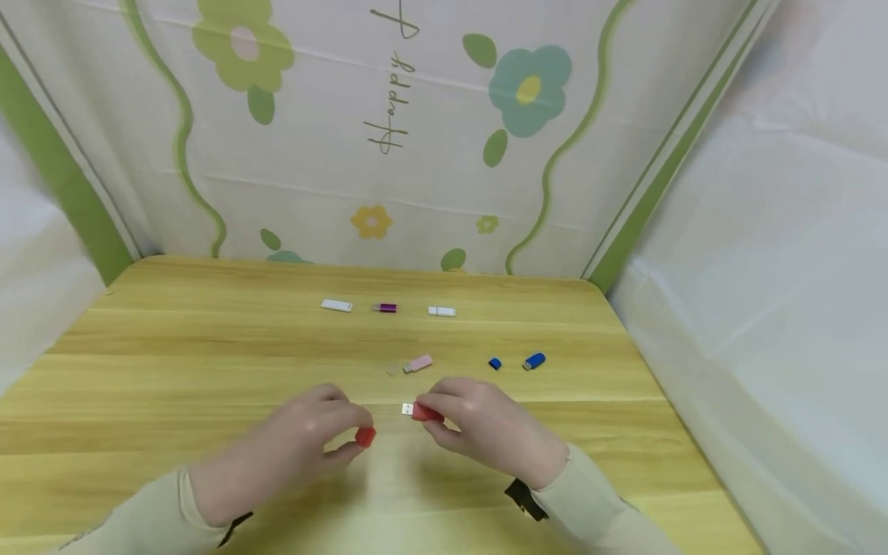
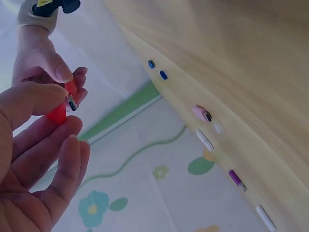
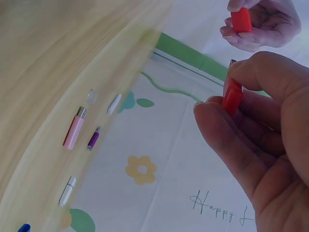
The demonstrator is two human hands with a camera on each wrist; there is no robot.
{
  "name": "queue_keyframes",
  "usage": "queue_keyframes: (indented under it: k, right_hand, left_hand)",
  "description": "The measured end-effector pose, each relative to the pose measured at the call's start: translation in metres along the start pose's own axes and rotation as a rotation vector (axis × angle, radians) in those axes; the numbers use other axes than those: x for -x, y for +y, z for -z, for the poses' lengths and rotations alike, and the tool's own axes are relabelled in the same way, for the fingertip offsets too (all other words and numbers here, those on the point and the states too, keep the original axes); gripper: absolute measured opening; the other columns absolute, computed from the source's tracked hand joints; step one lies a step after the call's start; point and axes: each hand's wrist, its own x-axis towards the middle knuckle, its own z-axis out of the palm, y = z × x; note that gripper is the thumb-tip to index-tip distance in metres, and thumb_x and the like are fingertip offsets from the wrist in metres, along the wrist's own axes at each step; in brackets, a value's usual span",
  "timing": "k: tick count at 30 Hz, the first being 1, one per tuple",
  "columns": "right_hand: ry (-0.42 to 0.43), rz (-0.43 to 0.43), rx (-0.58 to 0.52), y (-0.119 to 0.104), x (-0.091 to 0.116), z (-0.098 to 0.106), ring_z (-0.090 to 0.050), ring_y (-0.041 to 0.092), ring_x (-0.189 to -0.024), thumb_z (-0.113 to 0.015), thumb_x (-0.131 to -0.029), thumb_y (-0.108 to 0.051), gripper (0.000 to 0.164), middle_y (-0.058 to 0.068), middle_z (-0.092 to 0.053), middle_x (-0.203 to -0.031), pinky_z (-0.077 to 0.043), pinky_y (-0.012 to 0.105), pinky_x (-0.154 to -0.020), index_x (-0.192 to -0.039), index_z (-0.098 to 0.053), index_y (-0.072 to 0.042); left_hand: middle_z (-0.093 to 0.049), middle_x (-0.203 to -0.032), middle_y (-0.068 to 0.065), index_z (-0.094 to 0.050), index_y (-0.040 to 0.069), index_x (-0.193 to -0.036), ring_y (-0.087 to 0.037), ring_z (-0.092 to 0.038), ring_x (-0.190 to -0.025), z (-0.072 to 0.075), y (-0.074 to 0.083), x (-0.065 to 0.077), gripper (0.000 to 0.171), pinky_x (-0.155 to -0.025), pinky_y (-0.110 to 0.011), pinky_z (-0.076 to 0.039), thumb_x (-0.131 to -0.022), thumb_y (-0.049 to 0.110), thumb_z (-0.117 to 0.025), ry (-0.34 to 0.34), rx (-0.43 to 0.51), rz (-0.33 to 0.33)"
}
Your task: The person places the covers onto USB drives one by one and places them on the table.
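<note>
Between thumb and fingertips, my right hand point(image 1: 486, 424) pinches a red USB stick point(image 1: 426, 412), its bare metal plug pointing left. My left hand point(image 1: 298, 435) pinches a small red cap point(image 1: 364, 437) a short way to the left of that plug. Cap and stick are apart, both held above the wooden table. In the right wrist view the red USB stick point(image 3: 232, 95) sits between thumb and forefinger, and the red cap point(image 3: 241, 20) is in the other hand beyond. The left wrist view has the red cap point(image 2: 57, 114) in front of the stick's plug.
Beyond the hands lie a pink USB stick point(image 1: 418, 364) with a clear cap point(image 2: 218, 127) beside it, a blue USB stick point(image 1: 534, 361) and its blue cap point(image 1: 495, 363). Farther back are a white stick point(image 1: 336, 305), a purple one point(image 1: 385, 307) and another white one point(image 1: 442, 311). A flowered curtain point(image 1: 430, 185) hangs behind.
</note>
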Motion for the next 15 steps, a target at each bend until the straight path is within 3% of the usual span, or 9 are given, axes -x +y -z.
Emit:
queue_keyframes:
  k: [7, 15]
  right_hand:
    - [0.032, 0.017, 0.007, -0.003, 0.015, 0.000, -0.058, 0.002, -0.074, -0.077, -0.085, -0.009, 0.013, -0.005, -0.067, -0.087, -0.045, 0.006, -0.070, -0.097, -0.074, -0.008]
    - [0.046, -0.007, 0.014, -0.005, 0.030, 0.000, -0.062, 0.004, -0.077, -0.081, -0.082, -0.010, 0.018, -0.004, -0.069, -0.091, -0.048, 0.008, -0.072, -0.099, -0.075, -0.009]
  left_hand:
    - [-0.061, -0.084, 0.015, -0.066, 0.019, -0.090, -0.006, -0.052, -0.076, -0.007, 0.013, -0.001, 0.042, -0.065, -0.008, -0.043, -0.060, 0.002, -0.091, -0.019, 0.018, 0.005]
    - [-0.062, -0.084, 0.015, -0.065, 0.019, -0.090, -0.004, -0.053, -0.076, -0.014, 0.017, -0.004, 0.039, -0.068, -0.008, -0.043, -0.064, 0.004, -0.089, -0.041, 0.028, 0.009]
